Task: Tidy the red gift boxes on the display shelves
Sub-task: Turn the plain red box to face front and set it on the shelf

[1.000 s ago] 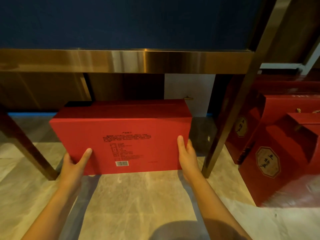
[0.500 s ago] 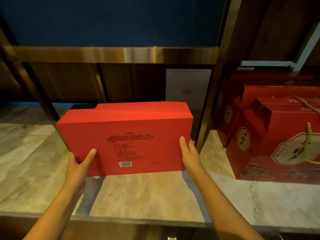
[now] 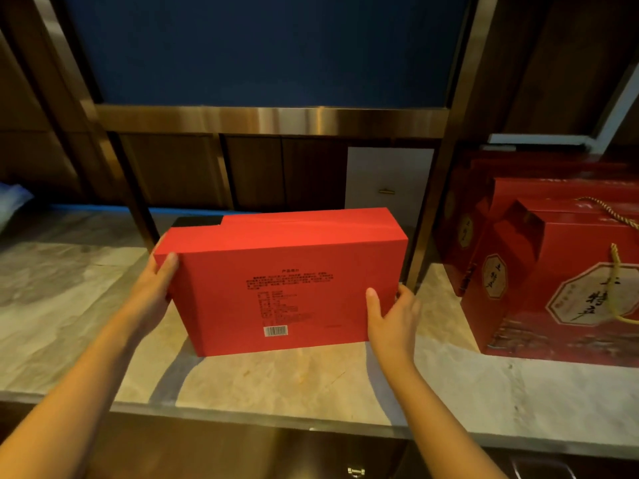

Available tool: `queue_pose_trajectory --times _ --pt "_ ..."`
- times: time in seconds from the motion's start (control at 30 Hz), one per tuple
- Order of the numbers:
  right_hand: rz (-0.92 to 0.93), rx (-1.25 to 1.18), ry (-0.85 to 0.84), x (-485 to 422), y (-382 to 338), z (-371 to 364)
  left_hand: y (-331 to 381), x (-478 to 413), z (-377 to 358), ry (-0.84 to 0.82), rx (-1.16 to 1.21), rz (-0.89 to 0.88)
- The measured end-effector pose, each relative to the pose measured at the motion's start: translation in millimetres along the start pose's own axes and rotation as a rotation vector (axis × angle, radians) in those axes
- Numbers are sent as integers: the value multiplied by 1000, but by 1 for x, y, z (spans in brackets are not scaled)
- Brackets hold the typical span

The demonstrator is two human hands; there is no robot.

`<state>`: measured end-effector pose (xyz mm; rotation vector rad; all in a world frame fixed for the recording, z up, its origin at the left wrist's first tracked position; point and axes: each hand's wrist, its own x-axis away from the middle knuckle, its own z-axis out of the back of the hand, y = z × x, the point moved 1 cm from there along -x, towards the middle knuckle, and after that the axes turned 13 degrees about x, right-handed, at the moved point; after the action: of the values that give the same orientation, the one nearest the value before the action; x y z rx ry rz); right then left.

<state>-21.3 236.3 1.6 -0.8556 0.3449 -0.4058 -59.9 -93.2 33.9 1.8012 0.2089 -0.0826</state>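
Observation:
A flat red gift box (image 3: pixel 287 267) with small black print and a barcode on its near face stands on edge on the marble shelf (image 3: pixel 276 385), tilted so its left end is higher. My left hand (image 3: pixel 155 288) grips its upper left corner. My right hand (image 3: pixel 390 319) holds its lower right edge, thumb on the printed face. Something black shows behind the box's top left corner.
Several red gift boxes (image 3: pixel 553 271) with gold rope handles and octagonal labels stand on the shelf to the right. Bronze metal posts (image 3: pixel 432 202) and a crossbar (image 3: pixel 269 121) frame the bay. A pale blue object (image 3: pixel 10 202) lies far left.
The box has come toward me and its left end has risen. My left hand went from the lower left edge up to the top left corner. The view pulled back.

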Motion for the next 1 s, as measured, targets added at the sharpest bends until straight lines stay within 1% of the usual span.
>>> queue_pose_trajectory --times 0.07,0.17,0.23,0.3,0.37,0.5,0.6,0.67,0.77,0.87,1.0 --pt "-3 28 19 4 -7 0 13 -12 2 -59 25 38" --pt "2 23 -3 3 -19 -7 21 -22 7 -148 27 106" --pt "-42 4 -27 -1 -28 -11 23 -25 14 -208 -19 149" --pt "-82 -17 -63 -9 -36 -14 24 -22 18 -265 -115 149" --pt "-110 -14 -106 -16 -43 -16 24 -12 18 -271 -178 88" --pt "-170 -53 -183 -21 -67 -14 16 18 9 -127 -162 -79" --pt "-247 -169 -227 -18 -83 -7 19 35 -3 -89 -142 -181" --pt "-302 -349 -285 -12 -92 1 31 41 -12 -83 -198 -273" --pt "-357 -581 -401 -3 -106 16 49 43 -25 -166 -385 -472" --pt "-422 -656 -482 3 -112 22 53 42 -38 -266 -550 -634" --pt "-498 -687 -490 9 -109 19 47 54 -51 -334 -654 -701"
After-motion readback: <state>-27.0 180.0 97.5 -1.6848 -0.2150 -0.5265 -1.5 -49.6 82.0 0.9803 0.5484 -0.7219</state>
